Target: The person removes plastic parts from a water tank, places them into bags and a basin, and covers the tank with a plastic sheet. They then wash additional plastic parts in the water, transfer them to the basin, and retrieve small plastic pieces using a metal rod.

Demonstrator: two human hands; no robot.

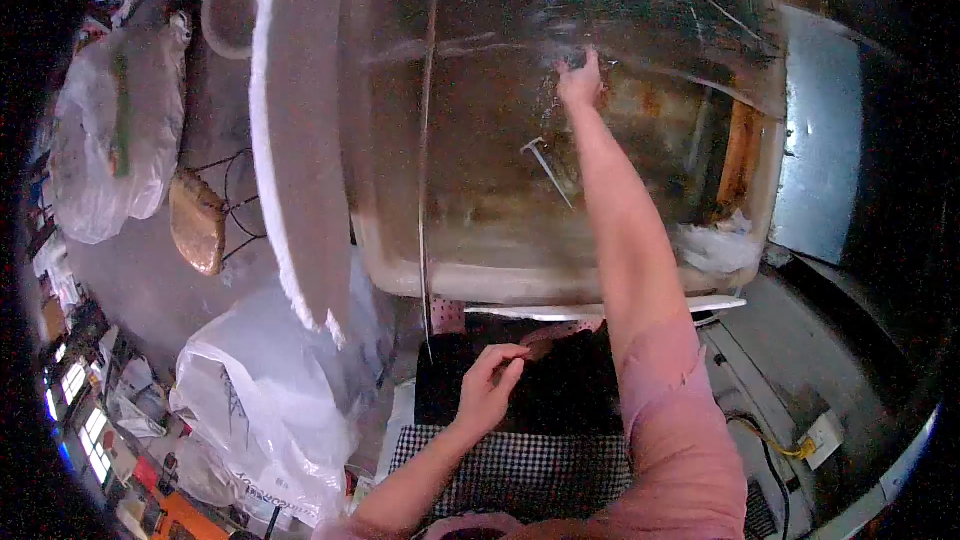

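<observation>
Right hand over worn basin, fingers spread a little, contents unclear. Left hand near lap, fingers narrow, grip unclear. T-shaped metal tool lies in basin beside right forearm; a leftward sweep could knock it.

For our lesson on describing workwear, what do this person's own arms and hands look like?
The left hand and right hand show no gloves. A pink sleeve with an uneven, creased edge covers the right upper arm; both forearms are uncovered. I can make out no watch or band on either wrist.
</observation>
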